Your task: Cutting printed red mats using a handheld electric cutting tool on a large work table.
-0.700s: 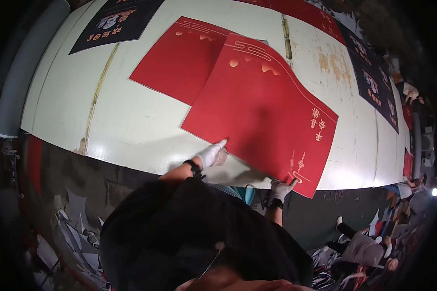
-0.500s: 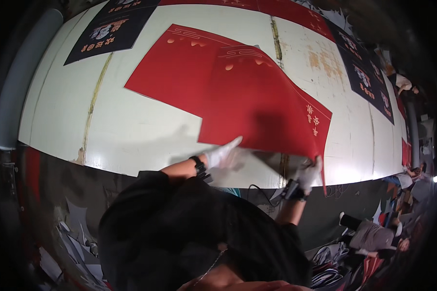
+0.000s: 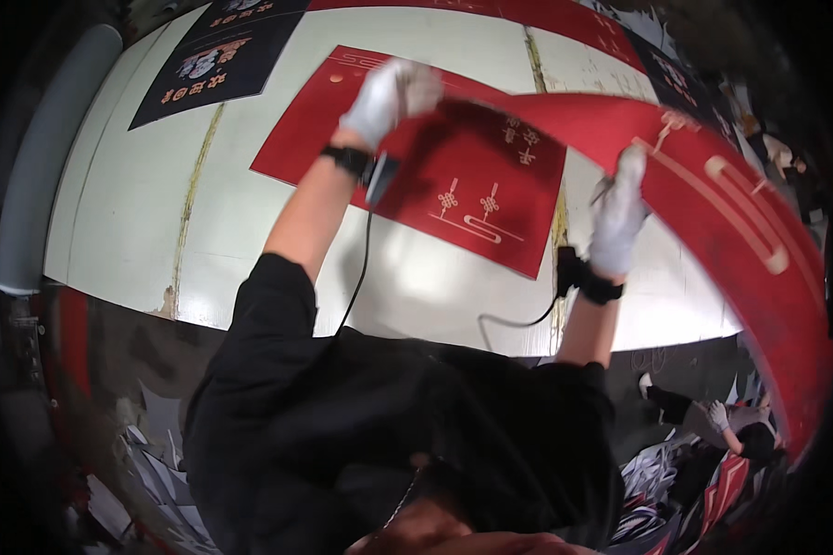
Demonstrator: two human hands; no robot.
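Note:
One printed red mat (image 3: 565, 120) is lifted off the table and bends away to the right, its far end hanging low past the table's edge. My gloved left hand (image 3: 393, 97) is closed at its left end, slightly blurred. On its near edge, my gloved right hand (image 3: 620, 208) pinches the material. Beneath, a second red mat (image 3: 491, 208) with pale knot and line patterns lies flat on the white table (image 3: 241, 217), partly in shadow and partly covered by my left hand. Each of my wrists wears a black strap with a small device and a cable.
Dark printed mats (image 3: 217, 60) lie at the far left of the table, and more red ones run along its far edge. A grey roller (image 3: 55, 157) borders the left end. At the lower right, another person (image 3: 722, 421) is near piles of scraps (image 3: 652, 481).
The upper red mat has been raised and swung to the right, uncovering the one below. Both hands have moved away from me, the left one far across the table.

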